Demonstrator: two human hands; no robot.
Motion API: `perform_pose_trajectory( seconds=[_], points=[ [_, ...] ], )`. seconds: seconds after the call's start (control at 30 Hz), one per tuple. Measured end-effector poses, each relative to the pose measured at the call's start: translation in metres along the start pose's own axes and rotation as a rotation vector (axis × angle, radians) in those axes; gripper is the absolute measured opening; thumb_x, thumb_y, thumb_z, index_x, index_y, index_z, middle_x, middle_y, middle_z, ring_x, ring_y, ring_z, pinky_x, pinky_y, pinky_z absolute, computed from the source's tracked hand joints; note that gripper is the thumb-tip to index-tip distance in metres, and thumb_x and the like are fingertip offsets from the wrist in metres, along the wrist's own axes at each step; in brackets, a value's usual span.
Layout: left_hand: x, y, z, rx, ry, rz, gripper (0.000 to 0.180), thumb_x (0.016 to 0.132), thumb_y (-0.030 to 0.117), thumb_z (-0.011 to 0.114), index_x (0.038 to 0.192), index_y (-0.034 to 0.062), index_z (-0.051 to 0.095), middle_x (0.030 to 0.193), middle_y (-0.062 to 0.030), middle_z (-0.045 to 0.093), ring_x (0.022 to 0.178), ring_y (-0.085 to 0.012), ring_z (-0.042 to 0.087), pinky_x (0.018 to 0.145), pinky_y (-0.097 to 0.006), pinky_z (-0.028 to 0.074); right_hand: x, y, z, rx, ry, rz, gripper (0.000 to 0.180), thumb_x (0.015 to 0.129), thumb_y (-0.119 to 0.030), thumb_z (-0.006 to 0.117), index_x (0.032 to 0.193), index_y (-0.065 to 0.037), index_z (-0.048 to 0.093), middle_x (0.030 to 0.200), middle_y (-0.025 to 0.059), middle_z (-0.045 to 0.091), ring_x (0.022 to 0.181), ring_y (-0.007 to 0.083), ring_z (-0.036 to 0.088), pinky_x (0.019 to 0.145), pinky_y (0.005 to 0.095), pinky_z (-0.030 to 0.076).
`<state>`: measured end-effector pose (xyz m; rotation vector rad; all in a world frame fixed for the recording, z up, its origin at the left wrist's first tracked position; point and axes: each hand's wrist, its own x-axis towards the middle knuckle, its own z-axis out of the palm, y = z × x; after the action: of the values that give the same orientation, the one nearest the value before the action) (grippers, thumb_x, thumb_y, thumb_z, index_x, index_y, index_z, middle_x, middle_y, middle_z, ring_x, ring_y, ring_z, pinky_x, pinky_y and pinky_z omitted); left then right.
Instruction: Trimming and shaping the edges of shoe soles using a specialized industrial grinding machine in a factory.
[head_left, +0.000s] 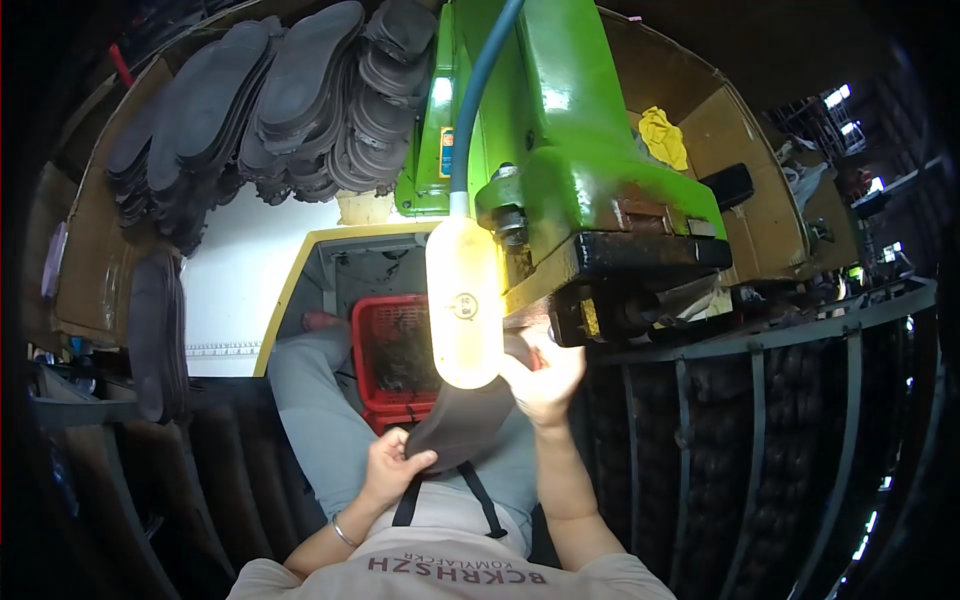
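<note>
A dark grey shoe sole (462, 425) slants above my lap, held at both ends. My left hand (390, 466) grips its near end, thumb on top. Higher up and to the right, my right hand (545, 378) closes on the far end, close beneath the black head of a green machine (600, 150). A bright oblong lamp (465, 300) hangs in front of the sole's far part and hides some of it. Below the machine, between my knees, stands a red plastic basket (372, 392) with dark scraps inside.
Stacks of similar grey soles (215, 95) lie at the back left, and another stack (156, 335) leans at the table's left edge. A white tabletop (235, 280) with a yellow edge adjoins the machine. A cardboard box (750, 170) and yellow cloth (662, 140) are behind right; metal racks (760, 430) stand right.
</note>
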<state>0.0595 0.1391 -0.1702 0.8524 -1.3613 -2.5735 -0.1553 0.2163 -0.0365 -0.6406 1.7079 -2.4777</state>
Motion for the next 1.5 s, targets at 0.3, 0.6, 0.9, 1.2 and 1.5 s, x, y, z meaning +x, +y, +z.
perform_pose_trajectory(
  seconds=[0.3, 0.6, 0.9, 1.2, 1.5],
  points=[
    [0.040, 0.105, 0.066, -0.147, 0.114, 0.310, 0.028, 0.081, 0.001, 0.066, 0.108, -0.0057, 0.060, 0.101, -0.0112, 0.065, 0.092, -0.0148, 0.060, 0.085, -0.029, 0.047, -0.083, 0.020, -0.139, -0.162, -0.231, 0.750, 0.028, 0.088, -0.010, 0.063, 0.110, 0.005, 0.054, 0.101, 0.0113, 0.064, 0.081, 0.0169, 0.064, 0.065, 0.0305, 0.055],
    [0.091, 0.102, 0.098, 0.435, -0.266, 0.282, 0.029, 0.083, 0.015, 0.068, 0.106, -0.0027, 0.064, 0.085, -0.0132, 0.068, 0.076, -0.0119, 0.063, 0.071, -0.029, 0.050, -0.189, 0.065, -0.120, 0.209, -0.232, 0.943, 0.023, 0.091, -0.010, 0.060, 0.109, 0.004, 0.059, 0.104, 0.0125, 0.065, 0.089, 0.0200, 0.064, 0.081, 0.0323, 0.051],
    [0.113, 0.121, 0.104, -0.226, -0.481, 0.426, 0.032, 0.080, 0.021, 0.071, 0.101, -0.0029, 0.065, 0.092, -0.0086, 0.068, 0.083, -0.0124, 0.063, 0.074, -0.027, 0.051, -0.200, 0.059, -0.075, 0.097, -0.249, 0.787, 0.029, 0.090, -0.013, 0.063, 0.112, 0.006, 0.060, 0.112, 0.0085, 0.062, 0.102, 0.0158, 0.055, 0.091, 0.0292, 0.042],
    [0.092, 0.126, 0.081, 0.316, -0.215, 0.575, 0.016, 0.079, 0.005, 0.066, 0.088, -0.0082, 0.066, 0.063, -0.0023, 0.059, 0.054, -0.0029, 0.039, 0.047, -0.021, 0.032, -0.201, 0.012, -0.072, 0.153, -0.397, 0.883, 0.033, 0.091, -0.008, 0.060, 0.120, 0.007, 0.054, 0.117, 0.0102, 0.060, 0.105, 0.0158, 0.055, 0.092, 0.0302, 0.043],
    [0.072, 0.117, 0.088, 0.231, -0.067, 0.476, 0.012, 0.080, 0.002, 0.066, 0.090, -0.0059, 0.067, 0.066, -0.0007, 0.060, 0.055, -0.0046, 0.045, 0.050, -0.022, 0.038, -0.197, 0.001, -0.096, 0.194, -0.401, 0.945, 0.034, 0.090, -0.004, 0.060, 0.121, 0.008, 0.052, 0.118, 0.0103, 0.059, 0.105, 0.0159, 0.056, 0.092, 0.0297, 0.044]
  ],
)
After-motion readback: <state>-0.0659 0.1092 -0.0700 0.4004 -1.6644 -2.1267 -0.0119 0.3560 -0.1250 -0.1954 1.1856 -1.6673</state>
